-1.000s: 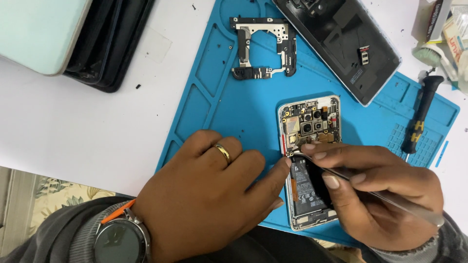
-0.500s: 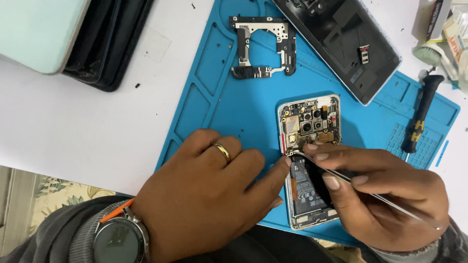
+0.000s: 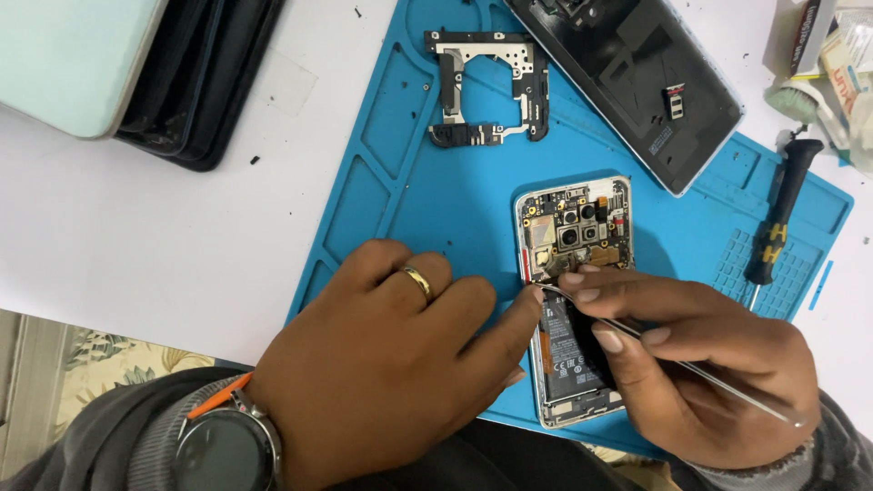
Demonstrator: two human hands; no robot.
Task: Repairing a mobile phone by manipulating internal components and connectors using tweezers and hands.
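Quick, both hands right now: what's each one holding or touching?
Left hand: holds nothing, rests on the blue mat, a fingertip against the opened phone.
Right hand: closed on metal tweezers, tip at the phone's circuit board.

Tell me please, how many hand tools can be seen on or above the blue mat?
2. A screwdriver with a black handle lies at the mat's right edge. Metal tweezers are in the right hand, over the opened phone. Hands may hide others.

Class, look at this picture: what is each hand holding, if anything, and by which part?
The right hand pinches metal tweezers around mid-shaft, tips at the opened phone. The left hand grips nothing; its fingertip steadies the phone's left edge.
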